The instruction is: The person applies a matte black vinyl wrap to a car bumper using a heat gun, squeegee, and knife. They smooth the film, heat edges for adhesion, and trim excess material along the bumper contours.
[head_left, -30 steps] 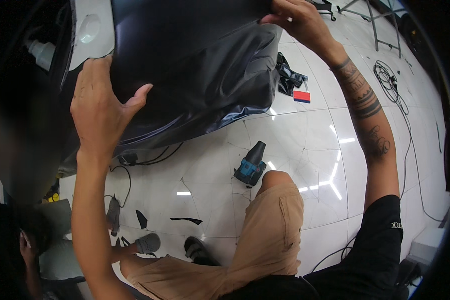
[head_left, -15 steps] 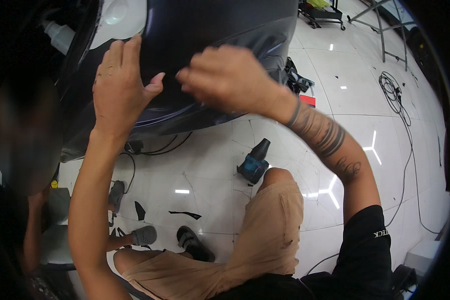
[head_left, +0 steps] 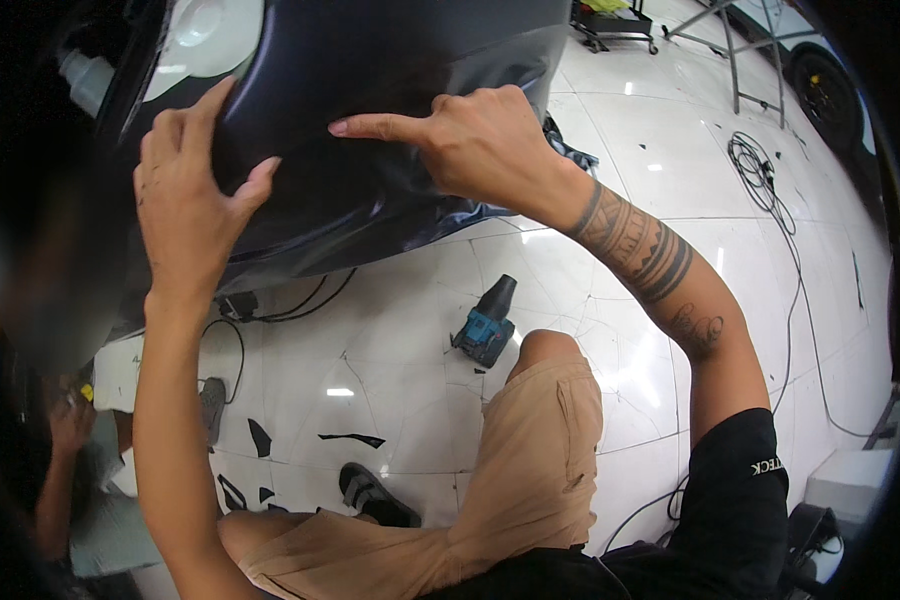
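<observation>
Glossy dark film (head_left: 305, 60) covers a curved vehicle body panel, with creases toward its lower right edge. My left hand (head_left: 185, 190) is open on the panel's left part, thumb spread, index fingertip next to a pale glossy piece with a round recess (head_left: 205, 35). Over the middle right of the film is my right hand (head_left: 485, 145). One of its fingers stretches left along the film; the others bend under and are partly hidden. Nothing shows in either hand.
On the tiled floor lie a blue-and-black cordless blower (head_left: 487, 325), black scraps (head_left: 353, 439) and a coiled cable (head_left: 755, 170). Another person's hand (head_left: 70, 425) is at the lower left. A wheeled cart (head_left: 615, 25) and a metal stand (head_left: 735, 60) are at the back right.
My right hand has gone from a blurred, curled shape to one finger stretched left. My left hand stays at the film beside the pale piece. The whole view has shifted slightly.
</observation>
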